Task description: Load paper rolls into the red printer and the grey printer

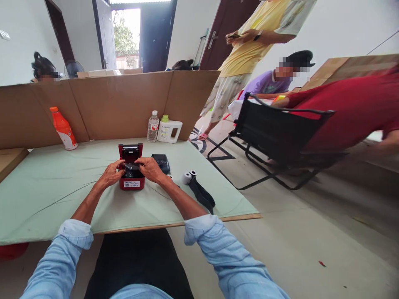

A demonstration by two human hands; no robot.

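A small red label printer (132, 183) stands on the table with its lid (131, 149) raised, a printed sticker on its front. Across its opening stretches a strip of dark, glossy ribbon (132, 167). My left hand (109, 173) is at the printer's left side, fingers closed at that end of the strip. From the right, my right hand (151, 169) pinches the strip's other end. Both hands partly cover the printer's sides, and its inside is mostly dark. Beside my right forearm lie white rolls (187, 178) with a long black ribbon (202, 194) trailing toward the table edge.
A dark device (161, 162) sits behind my right hand. Along the cardboard partition (124, 104) stand an orange bottle (64, 129), a water bottle (152, 127) and a white jug (170, 130). Right of the table (77, 216) are a folding chair (277, 128) and other people.
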